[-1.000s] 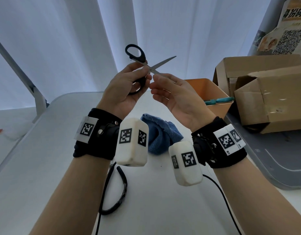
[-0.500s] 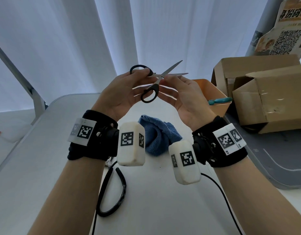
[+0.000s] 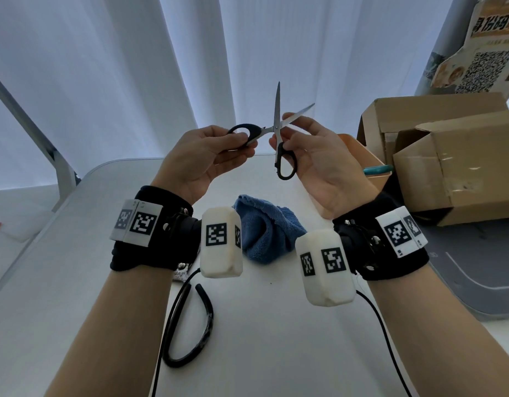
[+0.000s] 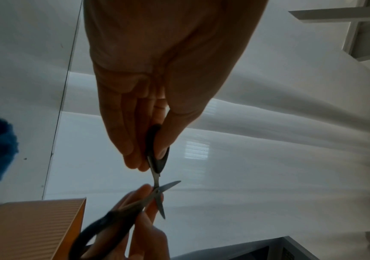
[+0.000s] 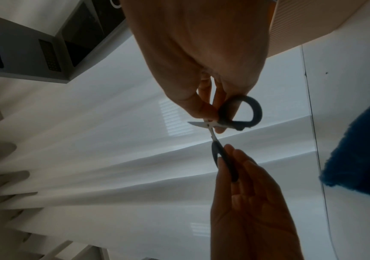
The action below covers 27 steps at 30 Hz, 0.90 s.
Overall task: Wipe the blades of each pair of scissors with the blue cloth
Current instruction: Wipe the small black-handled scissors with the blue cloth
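i've swung the black-handled steel scissors (image 3: 277, 132) wide open, my left hand (image 3: 203, 159) and right hand (image 3: 319, 164) each pinching a handle. blades are exposed now (the crumpled blue terry cloth (image 3: 271, 229) still lies untouched on the table).

Black-handled steel scissors (image 3: 277, 133): above the white counter (image 3: 276, 325), between left hand (image 3: 201, 159) and right hand (image 3: 322, 164).
Blue terry cloth (image 3: 269, 227): on counter, below the hands.
Orange plastic bin (image 3: 362, 156): right of cloth.
Brown cardboard boxes (image 3: 459, 167): right of bin.
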Tool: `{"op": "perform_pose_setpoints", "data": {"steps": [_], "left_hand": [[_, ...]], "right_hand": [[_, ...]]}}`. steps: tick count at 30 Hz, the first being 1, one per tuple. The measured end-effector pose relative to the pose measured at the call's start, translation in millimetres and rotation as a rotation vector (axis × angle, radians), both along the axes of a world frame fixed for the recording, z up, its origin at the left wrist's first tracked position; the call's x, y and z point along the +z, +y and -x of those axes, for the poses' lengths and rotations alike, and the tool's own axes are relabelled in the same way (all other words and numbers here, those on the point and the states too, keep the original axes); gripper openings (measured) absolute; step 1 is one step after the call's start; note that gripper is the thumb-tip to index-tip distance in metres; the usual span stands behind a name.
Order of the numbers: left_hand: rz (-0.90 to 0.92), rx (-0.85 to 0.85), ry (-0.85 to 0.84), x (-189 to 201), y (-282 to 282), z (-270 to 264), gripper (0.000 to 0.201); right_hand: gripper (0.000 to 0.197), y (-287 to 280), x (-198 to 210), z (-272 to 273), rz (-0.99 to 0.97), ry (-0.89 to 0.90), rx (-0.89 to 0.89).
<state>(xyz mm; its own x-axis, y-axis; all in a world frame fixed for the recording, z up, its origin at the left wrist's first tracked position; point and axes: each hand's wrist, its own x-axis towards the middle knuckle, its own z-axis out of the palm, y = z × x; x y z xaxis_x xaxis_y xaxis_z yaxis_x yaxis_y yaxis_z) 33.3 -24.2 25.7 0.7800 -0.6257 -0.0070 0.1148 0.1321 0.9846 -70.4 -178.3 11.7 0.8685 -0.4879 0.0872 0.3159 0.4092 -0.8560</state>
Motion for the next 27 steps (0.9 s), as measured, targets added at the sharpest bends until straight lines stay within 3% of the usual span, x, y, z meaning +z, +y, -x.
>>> {"op": "perform_pose_setpoints", "data": {"steps": [6, 11, 18, 23, 27], "left_hand": [[-0.091, -0.072, -0.053, -0.2, -2.9, 6.3, 0.018], [-0.190, -0.093, -0.111, -0.3, -6.7, 14.6, 0.031], [-0.178, -0.139, -0.062, -2.8, -8.4, 12.0, 0.031], [-0.065, -0.085, 0.001, -3.5, -12.6, 10.5, 0.027], [-0.004, -0.055, -0.004, -1.0, -15.0, 13.2, 0.029]], "right_hand": [[0.057, 1.8, -0.5, -0.6, -0.068, -0.021, -0.015], [0.055, 5.4, -2.6, -4.3, -0.039, 0.001, 0.004], [0.040, 7.7, -3.0, -4.2, -0.032, -0.010, 0.033], [0.019, 5.3, -1.4, -1.9, 0.114, 0.044, 0.027], [0.015, -1.0, 5.5, 4.5, 0.291, 0.139, 0.029]]}}
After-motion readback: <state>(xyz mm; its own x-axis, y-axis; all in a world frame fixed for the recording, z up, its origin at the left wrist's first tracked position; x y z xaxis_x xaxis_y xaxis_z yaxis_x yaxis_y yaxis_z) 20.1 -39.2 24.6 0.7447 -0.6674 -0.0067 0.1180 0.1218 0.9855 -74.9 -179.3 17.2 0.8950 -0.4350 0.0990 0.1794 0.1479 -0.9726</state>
